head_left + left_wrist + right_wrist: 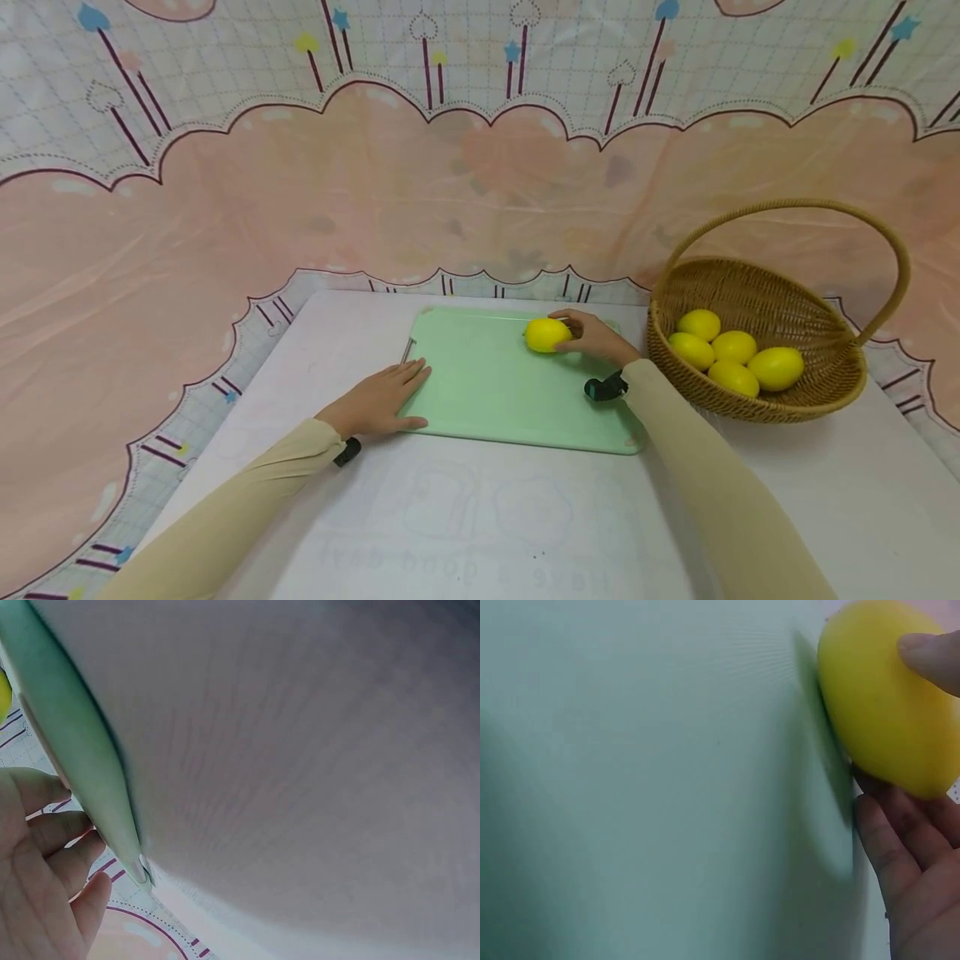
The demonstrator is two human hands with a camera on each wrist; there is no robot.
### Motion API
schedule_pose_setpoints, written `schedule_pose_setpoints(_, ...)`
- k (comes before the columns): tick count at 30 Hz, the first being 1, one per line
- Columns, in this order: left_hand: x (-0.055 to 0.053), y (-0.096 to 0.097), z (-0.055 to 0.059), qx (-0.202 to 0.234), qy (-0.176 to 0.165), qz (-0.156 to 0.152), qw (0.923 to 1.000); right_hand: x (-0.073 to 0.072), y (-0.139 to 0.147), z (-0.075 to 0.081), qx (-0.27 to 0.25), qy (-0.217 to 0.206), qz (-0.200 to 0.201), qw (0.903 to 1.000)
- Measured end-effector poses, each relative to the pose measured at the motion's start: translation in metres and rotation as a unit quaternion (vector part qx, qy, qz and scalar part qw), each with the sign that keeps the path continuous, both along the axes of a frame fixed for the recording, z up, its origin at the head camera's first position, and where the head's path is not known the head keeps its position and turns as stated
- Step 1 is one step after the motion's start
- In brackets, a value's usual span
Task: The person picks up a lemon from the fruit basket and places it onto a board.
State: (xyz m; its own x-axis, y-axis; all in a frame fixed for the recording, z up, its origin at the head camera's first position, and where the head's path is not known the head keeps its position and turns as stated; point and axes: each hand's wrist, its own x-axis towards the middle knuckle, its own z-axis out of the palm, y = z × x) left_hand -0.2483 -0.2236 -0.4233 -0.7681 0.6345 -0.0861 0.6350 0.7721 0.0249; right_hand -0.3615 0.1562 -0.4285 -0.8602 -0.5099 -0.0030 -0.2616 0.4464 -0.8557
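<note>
A lemon (547,335) is on the upper right part of a light green cutting board (495,392). My right hand (596,337) grips it from the right; in the right wrist view the thumb lies on one side of the lemon (889,697) and the fingers (889,847) curl by the other side, close to the board. At the board's left edge rests my left hand (382,400), its fingers extended and touching the edge. The left wrist view shows the relaxed fingers (71,859) along the rim of the board (90,750).
To the right stands a wicker basket (817,400) with a tall arched handle, holding several lemons (776,368). The board lies on a white-covered table (465,517). Behind it hangs a patterned pink and white cloth (450,200).
</note>
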Motion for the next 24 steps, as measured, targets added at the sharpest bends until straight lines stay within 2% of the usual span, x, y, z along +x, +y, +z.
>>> schedule_pose_setpoints(4,0.0,0.0,0.001,-0.001,0.001,0.0,1.0,0.01,-0.004,0.013,0.004,-0.001,0.0,1.0)
schedule_pose_setpoints(7,0.0,0.001,0.001,-0.002,-0.001,0.002,1.0,0.008,-0.004,0.012,0.013,0.001,-0.008,0.9999)
schedule_pose_setpoints(10,0.0,0.001,0.001,-0.005,-0.001,0.002,1.0,0.0,-0.003,0.0,0.008,0.008,-0.015,0.9998)
schedule_pose_setpoints(15,0.001,0.0,0.002,-0.004,-0.003,0.003,1.0,-0.001,-0.004,-0.003,-0.005,0.015,-0.035,0.9993)
schedule_pose_setpoints(24,0.002,0.0,0.003,-0.004,-0.005,0.004,1.0,-0.003,-0.007,-0.005,0.001,0.026,-0.071,0.9972)
